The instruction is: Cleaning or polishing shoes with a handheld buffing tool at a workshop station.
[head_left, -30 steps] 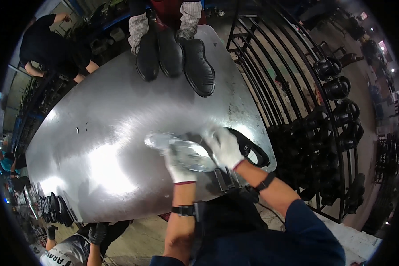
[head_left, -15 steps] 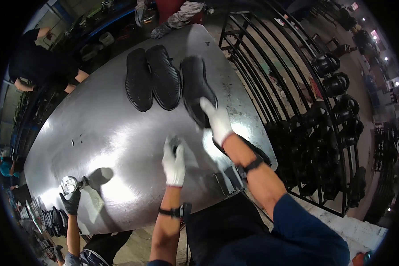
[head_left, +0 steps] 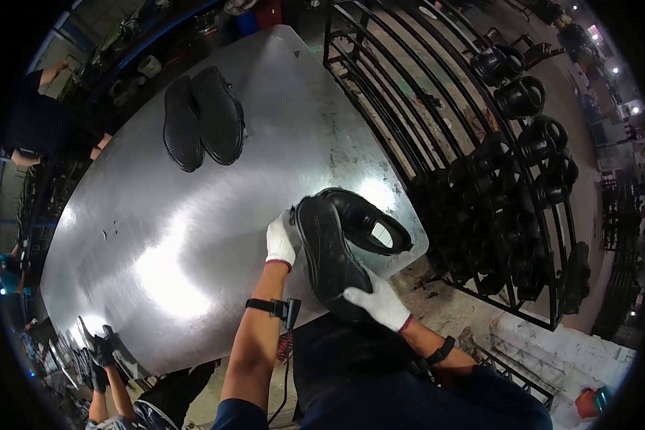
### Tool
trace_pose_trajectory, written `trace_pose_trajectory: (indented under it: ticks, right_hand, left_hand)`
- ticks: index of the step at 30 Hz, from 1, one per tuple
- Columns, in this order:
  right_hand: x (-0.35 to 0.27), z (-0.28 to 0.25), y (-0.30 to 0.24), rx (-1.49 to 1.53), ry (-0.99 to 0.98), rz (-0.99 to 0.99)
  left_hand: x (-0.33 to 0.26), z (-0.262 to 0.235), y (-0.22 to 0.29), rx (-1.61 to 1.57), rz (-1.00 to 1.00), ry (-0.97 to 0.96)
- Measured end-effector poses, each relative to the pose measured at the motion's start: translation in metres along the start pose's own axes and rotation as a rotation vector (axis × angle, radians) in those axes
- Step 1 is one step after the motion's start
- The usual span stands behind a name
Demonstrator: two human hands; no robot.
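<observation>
A black shoe (head_left: 328, 247) is held between my two gloved hands, its dark sole turned up and one end pointing toward my body. My left hand (head_left: 281, 239), in a white glove, grips its far end from the left side. The white-gloved right hand (head_left: 382, 304) is closed on the near end, thumb across the sole. Partly behind the held shoe, a second black shoe (head_left: 358, 216) rests on the metal table, its opening showing. Farther off to the left, two black shoes (head_left: 183, 125) lie side by side with their soles up.
The shiny metal table (head_left: 215, 215) spreads ahead and left. Along its right side runs a black metal rack (head_left: 473, 129) carrying many black shoes. At lower left, another person's dark-gloved hands (head_left: 102, 351) are over the table edge. A red container (head_left: 269, 13) stands beyond the far edge.
My right hand has brought the shoe toward me, off its place beside the far pair. My left hand, empty before, now grips it too. The other person's hand has moved from the round lamp-like thing.
</observation>
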State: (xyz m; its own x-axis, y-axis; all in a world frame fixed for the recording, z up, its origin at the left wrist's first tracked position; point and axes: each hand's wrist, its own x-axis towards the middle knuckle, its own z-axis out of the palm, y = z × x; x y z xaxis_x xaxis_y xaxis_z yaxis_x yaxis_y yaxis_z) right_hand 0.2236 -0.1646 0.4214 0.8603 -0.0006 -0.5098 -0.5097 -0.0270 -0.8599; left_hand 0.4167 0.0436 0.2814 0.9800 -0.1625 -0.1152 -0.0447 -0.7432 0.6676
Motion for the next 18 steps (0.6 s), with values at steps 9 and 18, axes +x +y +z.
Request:
trace_pose_trajectory:
  ticks: [9,18]
  right_hand:
    - [-0.009,-0.019,0.016,0.125,-0.002,-0.053]
    - [0.039,-0.001,-0.092,-0.75,0.207,-0.309]
  left_hand:
    - [0.026,0.004,-0.039,-0.055,0.184,-0.168]
    - [0.0,0.022,-0.014,0.138,0.213,-0.243]
